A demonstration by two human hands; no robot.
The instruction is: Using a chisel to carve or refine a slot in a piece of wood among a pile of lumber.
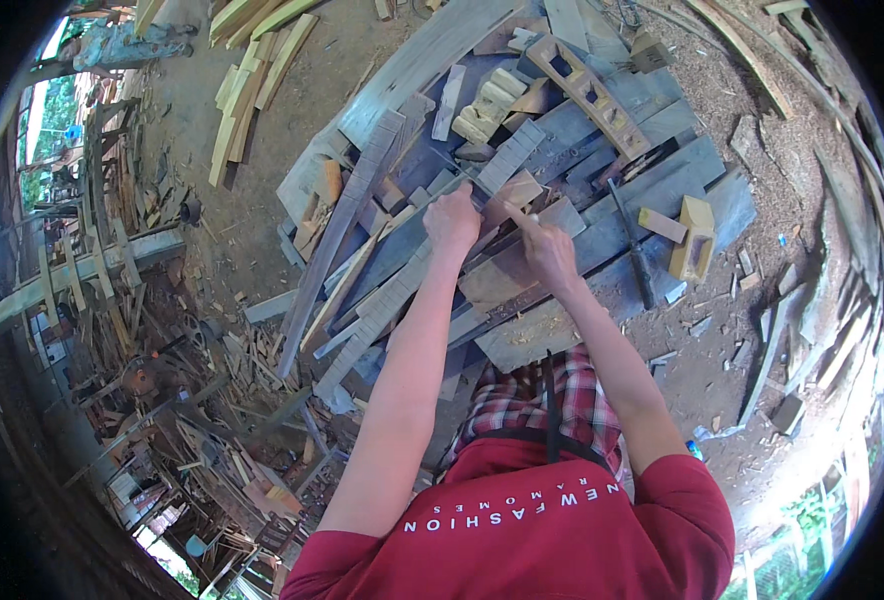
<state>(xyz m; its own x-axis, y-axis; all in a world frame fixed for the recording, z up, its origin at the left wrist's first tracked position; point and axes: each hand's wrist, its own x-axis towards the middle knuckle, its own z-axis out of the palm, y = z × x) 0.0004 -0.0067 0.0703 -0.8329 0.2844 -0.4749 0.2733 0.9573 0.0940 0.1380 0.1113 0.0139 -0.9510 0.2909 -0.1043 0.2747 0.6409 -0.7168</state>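
Note:
Both my hands meet over a low, cluttered plank worktop (pixel 522 340). My left hand (pixel 452 222) is closed, its fingers curled around something I cannot make out at the worktop's middle. Beside it on the right, my right hand (pixel 550 252) has the index finger stretched toward the left hand and the other fingers curled; what they grip is hidden. A thin dark strip shows between the two hands, too small to name. Just beyond the fingertips lies a grey wooden block with cross lines (pixel 512 155). A brown board (pixel 502 275) lies under my right hand.
Also on the worktop are a pale carved wood piece (pixel 489 106), a long slotted wooden block (pixel 590 98), a dark bar (pixel 632 245) and a hollowed yellow block (pixel 693 238). A long grey beam (pixel 337 245) slants along the left. Stacked yellow strips (pixel 247 105) and wood scraps cover the ground.

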